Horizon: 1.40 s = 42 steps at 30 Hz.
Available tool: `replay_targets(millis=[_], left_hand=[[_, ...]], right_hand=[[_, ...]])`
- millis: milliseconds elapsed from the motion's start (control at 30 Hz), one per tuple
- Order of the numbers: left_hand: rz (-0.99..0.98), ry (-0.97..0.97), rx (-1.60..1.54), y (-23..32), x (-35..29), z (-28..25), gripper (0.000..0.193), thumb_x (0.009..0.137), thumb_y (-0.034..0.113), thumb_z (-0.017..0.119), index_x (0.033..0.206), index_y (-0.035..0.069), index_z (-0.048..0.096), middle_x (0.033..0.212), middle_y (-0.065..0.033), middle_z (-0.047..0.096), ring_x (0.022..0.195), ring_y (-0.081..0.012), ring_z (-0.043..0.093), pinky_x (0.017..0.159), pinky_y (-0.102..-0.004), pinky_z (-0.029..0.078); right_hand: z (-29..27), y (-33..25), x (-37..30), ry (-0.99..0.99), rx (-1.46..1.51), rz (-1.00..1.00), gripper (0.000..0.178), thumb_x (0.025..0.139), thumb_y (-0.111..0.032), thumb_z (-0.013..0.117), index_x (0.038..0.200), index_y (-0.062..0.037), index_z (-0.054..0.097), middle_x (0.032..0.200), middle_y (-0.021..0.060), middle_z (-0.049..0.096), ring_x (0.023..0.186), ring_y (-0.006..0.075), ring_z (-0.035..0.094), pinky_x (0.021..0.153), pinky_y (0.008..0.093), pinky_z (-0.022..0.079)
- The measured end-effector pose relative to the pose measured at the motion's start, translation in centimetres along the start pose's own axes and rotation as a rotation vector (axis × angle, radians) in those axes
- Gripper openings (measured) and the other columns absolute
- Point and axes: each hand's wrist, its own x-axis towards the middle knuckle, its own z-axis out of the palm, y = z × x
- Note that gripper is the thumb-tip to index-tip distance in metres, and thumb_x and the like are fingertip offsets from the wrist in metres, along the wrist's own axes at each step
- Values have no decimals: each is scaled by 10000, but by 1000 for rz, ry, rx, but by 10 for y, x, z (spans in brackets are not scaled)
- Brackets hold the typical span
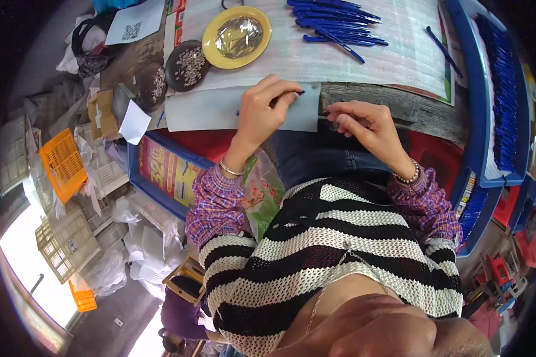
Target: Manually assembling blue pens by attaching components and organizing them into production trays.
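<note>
My left hand (262, 110) is closed round a slim blue pen-like stick (301, 92). Only its two ends show, one past the fingertips and one beside the palm. Just to the right, my right hand (366, 126) hovers by the table edge with thumb and fingers pinched. Whatever is between them is too small to make out. Beneath the left hand lies a pale translucent sheet (202, 110). Farther back sits a pile of blue pen-like sticks (339, 24). A yellow plate (267, 35) of thin metal pieces stands beside a dark bowl (171, 68) of small metallic parts.
A second dark bowl (144, 83) of small parts stands at the left. One loose blue stick (443, 50) lies at the right, near a blue crate (479, 119) packed with similar sticks. Another blue crate (161, 199) is at lower left. A person (181, 315) is behind me.
</note>
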Motion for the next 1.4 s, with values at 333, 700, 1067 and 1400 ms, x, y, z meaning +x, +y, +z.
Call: replay_targets(millis=[333, 700, 1067, 1400], left_hand=[[-397, -129, -714, 39, -6, 28, 119, 842, 46, 615, 954, 11, 641, 820, 11, 577, 603, -18, 467, 529, -170, 356], [-295, -23, -774, 40, -8, 48, 109, 840, 67, 644, 935, 14, 654, 843, 9, 571, 670, -31, 491, 545, -163, 367], [-255, 49, -766, 42, -11, 57, 114, 833, 49, 647, 933, -6, 651, 860, -8, 552, 679, -40, 474, 568, -166, 358], [-260, 77, -775, 44, -13, 62, 129, 840, 62, 643, 950, -5, 644, 856, -7, 550, 673, -41, 471, 564, -170, 356]], right_hand=[[-1, 3, -3, 183, -103, -66, 154, 812, -42, 645, 944, 38, 646, 746, 44, 655, 632, 56, 596, 548, 185, 467], [-2, 8, -1, 321, -221, -234, 115, 761, -33, 663, 856, 31, 660, 671, 59, 628, 587, 64, 594, 518, 195, 449], [-1, 11, 2, 347, -168, -256, 115, 759, -66, 653, 811, 36, 654, 603, 95, 582, 483, 124, 525, 443, 259, 394], [-5, 9, -1, 260, -144, -229, 122, 842, -44, 585, 825, 64, 638, 633, 63, 598, 541, 91, 543, 478, 232, 406]])
